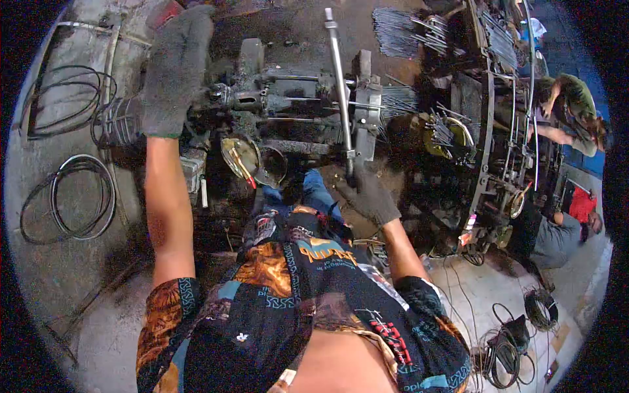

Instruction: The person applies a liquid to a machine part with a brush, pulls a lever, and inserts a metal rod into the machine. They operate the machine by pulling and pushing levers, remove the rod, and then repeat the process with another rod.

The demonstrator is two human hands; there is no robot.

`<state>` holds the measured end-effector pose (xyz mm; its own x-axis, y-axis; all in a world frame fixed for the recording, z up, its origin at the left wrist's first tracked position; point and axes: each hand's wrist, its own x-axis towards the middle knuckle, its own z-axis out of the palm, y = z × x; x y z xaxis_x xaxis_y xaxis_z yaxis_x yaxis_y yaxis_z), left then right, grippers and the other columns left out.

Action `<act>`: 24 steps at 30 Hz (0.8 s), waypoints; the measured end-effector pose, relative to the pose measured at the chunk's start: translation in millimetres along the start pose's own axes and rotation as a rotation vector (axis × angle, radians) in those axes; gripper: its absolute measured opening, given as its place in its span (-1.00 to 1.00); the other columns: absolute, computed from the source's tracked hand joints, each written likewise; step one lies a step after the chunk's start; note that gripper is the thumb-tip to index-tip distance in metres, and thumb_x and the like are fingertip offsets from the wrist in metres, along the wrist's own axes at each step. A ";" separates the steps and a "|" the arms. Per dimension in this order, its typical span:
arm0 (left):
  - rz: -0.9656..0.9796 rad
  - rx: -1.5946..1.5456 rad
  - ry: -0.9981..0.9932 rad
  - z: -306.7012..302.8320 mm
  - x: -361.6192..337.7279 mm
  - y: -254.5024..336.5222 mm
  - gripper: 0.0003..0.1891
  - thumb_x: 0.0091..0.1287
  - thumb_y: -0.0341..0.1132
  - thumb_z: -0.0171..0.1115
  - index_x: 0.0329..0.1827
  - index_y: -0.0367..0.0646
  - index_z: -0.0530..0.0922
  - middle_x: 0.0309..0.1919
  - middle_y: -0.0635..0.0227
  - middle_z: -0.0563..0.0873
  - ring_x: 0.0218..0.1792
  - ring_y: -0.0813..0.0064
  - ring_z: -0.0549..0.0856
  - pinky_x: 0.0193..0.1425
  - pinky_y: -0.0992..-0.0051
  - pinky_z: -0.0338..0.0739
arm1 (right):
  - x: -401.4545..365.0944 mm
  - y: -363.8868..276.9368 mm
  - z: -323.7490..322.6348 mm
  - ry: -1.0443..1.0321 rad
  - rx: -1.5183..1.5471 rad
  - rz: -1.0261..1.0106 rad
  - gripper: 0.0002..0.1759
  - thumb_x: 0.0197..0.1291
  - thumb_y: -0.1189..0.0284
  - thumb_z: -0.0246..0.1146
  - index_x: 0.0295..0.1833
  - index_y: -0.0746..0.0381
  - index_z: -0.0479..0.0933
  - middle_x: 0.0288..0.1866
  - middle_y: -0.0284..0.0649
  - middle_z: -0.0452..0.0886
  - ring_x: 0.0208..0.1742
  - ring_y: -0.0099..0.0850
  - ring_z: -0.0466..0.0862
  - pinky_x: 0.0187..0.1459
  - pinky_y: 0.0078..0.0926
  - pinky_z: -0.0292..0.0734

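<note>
My left hand [171, 82], in a dark grey glove, lies with its fingers stretched out over the left end of a greasy machine [288, 105]. Whatever is under its palm is hidden. At the machine's right side, my right hand [370, 198], also gloved, is closed round the lower end of a long metal rod [340, 85]. This rod runs up across the machine, in front of its round metal plate [369, 105]. Between my hands, a shallow dish [239, 157] holds a brush-like tool with a red tip.
Coiled cables [82, 196] lie at left. Bundles of thin rods [396, 33] are at the upper right, and a yellowish basin [449, 137] holds more. Farther right are a long metal frame [486, 131] and two people [570, 98], one bent over. Black coils [504, 354] lie lower right.
</note>
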<state>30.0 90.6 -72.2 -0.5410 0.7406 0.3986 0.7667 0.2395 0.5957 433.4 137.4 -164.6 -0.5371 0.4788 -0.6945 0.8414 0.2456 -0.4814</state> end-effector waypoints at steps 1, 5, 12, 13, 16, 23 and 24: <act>0.021 0.041 -0.027 -4.8 4.1 14.5 -0.70 0.60 -0.19 0.13 0.09 -0.23 0.67 -0.03 0.02 0.75 0.04 0.05 0.74 0.17 0.17 0.59 | 0.0 -17.8 7.1 -0.020 -0.018 -0.086 -0.33 0.30 0.10 0.42 0.36 0.29 0.49 0.19 0.21 0.68 0.28 0.13 0.64 0.27 -0.03 0.56; 0.060 0.174 -0.073 -14.5 8.8 16.2 -0.70 0.58 -0.21 0.13 0.02 -0.30 0.66 -0.13 -0.02 0.73 -0.01 -0.03 0.73 0.14 0.14 0.59 | 87.3 -50.7 47.4 0.242 -0.147 -0.827 -0.29 0.19 0.19 0.45 0.36 0.34 0.48 0.24 0.28 0.62 0.31 0.17 0.61 0.30 0.02 0.54; 0.046 0.027 -0.035 -16.5 7.5 17.7 -0.66 0.58 -0.15 0.17 0.10 -0.29 0.65 -0.05 0.01 0.75 0.06 0.01 0.74 0.10 0.15 0.63 | 235.8 -127.8 -54.1 0.302 -0.457 -0.921 -0.56 0.39 0.26 0.30 0.26 0.28 0.53 0.05 0.22 0.70 0.11 0.17 0.70 0.13 0.07 0.58; 0.045 0.027 -0.023 -9.4 4.6 4.1 -0.66 0.58 -0.15 0.17 0.10 -0.29 0.65 -0.05 0.01 0.75 0.06 0.01 0.74 0.10 0.15 0.63 | 246.5 -118.9 -68.7 0.303 -0.466 -0.928 -0.56 0.39 0.26 0.30 0.26 0.28 0.53 0.05 0.22 0.70 0.11 0.17 0.70 0.13 0.07 0.58; 0.209 0.180 -0.128 -1.3 3.8 -16.1 -0.62 0.65 -0.17 0.01 0.31 -0.21 0.61 0.23 0.06 0.70 0.32 0.09 0.64 0.48 0.20 0.49 | 232.2 -97.5 -110.7 0.027 -0.782 -0.617 -0.49 0.48 0.01 0.15 0.09 0.28 0.63 0.02 0.14 0.73 0.08 0.18 0.70 0.15 0.07 0.55; 0.208 0.086 -0.053 -6.0 -0.8 -7.9 -0.69 0.60 -0.15 0.07 0.06 -0.21 0.62 -0.01 0.02 0.72 0.06 -0.04 0.68 0.20 0.07 0.53 | 142.5 36.7 -57.8 0.227 -0.175 -0.399 -0.38 0.53 -0.07 0.14 0.01 0.37 0.63 -0.20 0.19 0.73 -0.06 0.19 0.74 0.01 0.19 0.59; 0.205 -0.068 0.032 -6.9 -0.2 -4.4 -0.73 0.55 -0.17 0.11 -0.14 -0.20 0.62 -0.20 -0.02 0.72 -0.13 -0.12 0.70 -0.02 -0.03 0.54 | 113.6 27.9 -37.6 0.181 -0.091 -0.232 -0.39 0.56 -0.06 0.10 0.28 0.30 0.51 0.05 0.22 0.67 0.12 0.16 0.69 0.18 0.07 0.51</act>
<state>24.4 85.1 -70.1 -0.3877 0.7489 0.5374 0.8372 0.0421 0.5453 398.2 230.4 -236.8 -0.7028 0.5415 -0.4614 0.7041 0.4367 -0.5599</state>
